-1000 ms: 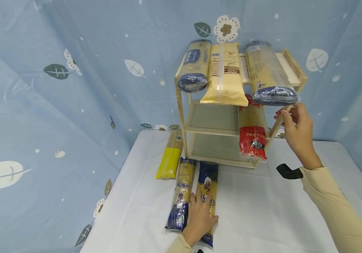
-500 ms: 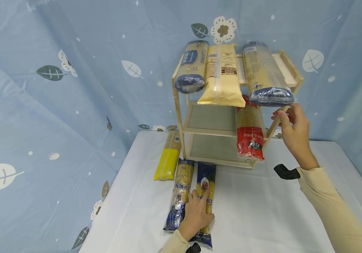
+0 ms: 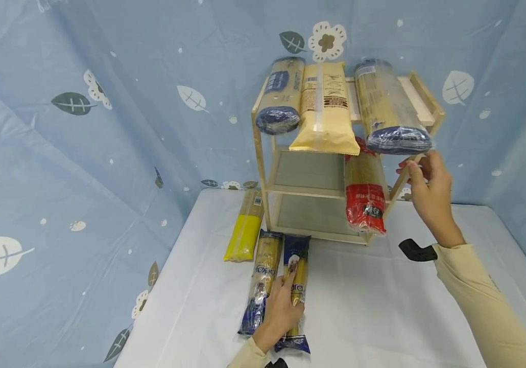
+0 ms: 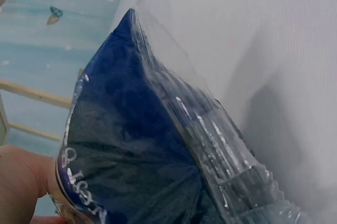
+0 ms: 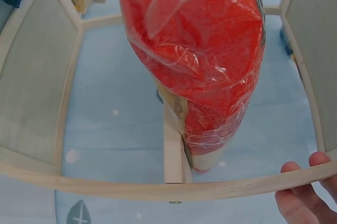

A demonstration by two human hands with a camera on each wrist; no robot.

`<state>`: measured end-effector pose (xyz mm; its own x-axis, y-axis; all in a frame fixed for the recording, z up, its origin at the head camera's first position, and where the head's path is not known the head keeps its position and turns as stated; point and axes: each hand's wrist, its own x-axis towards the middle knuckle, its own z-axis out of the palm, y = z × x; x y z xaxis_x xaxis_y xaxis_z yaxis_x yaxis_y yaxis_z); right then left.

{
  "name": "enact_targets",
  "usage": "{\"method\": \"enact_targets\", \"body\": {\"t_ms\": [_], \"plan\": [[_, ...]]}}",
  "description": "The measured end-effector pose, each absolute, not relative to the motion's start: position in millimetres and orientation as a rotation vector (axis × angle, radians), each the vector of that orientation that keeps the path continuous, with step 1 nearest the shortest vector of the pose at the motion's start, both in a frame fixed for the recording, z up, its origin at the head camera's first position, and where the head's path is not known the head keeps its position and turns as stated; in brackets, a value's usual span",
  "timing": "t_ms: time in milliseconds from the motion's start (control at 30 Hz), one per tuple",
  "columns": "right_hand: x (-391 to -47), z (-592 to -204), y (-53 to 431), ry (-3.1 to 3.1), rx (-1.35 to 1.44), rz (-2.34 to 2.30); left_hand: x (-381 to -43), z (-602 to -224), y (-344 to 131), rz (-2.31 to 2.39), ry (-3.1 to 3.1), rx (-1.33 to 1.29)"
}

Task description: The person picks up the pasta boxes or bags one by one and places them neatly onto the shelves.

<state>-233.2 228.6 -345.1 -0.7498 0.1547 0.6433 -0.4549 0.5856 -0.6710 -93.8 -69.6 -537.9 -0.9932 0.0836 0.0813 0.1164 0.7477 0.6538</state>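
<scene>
On the white table, my left hand (image 3: 282,309) holds a blue-and-yellow pasta packet (image 3: 294,327), index finger laid along its front and thumb at its right edge. The packet's blue end (image 4: 131,129) fills much of the left wrist view, hiding most of the fingers. A similar pasta packet (image 3: 263,276) lies just to its left. My right hand (image 3: 433,191) grips the right front post of a wooden shelf rack (image 3: 309,191); fingertips (image 5: 318,158) show around the bar in the right wrist view. A red pasta packet (image 3: 365,199) sits inside the rack near that side.
Two blue-ended spaghetti packets (image 3: 281,97) (image 3: 389,107) and a cream packet (image 3: 329,110) lie on the rack's top, their ends overhanging the front. A yellow packet (image 3: 244,230) rests beside the rack's left leg. Patterned blue cloth (image 3: 120,153) hangs behind.
The packet under my left hand has shifted slightly left, and the hand has moved left with it, its index finger now extended. My right hand stays on the post.
</scene>
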Motion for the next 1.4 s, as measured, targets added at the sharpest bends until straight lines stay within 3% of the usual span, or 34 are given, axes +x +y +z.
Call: {"method": "enact_targets", "body": {"t_ms": [433,1400], "plan": [[-234,-346,228,-2.122,0.247,1.145,-86,-521,-62,-1.183,-2.858,-0.207],[-230,-342,226,-2.15,0.222,1.162,-78,-441,-73,-1.352,-2.705,-0.309]]}}
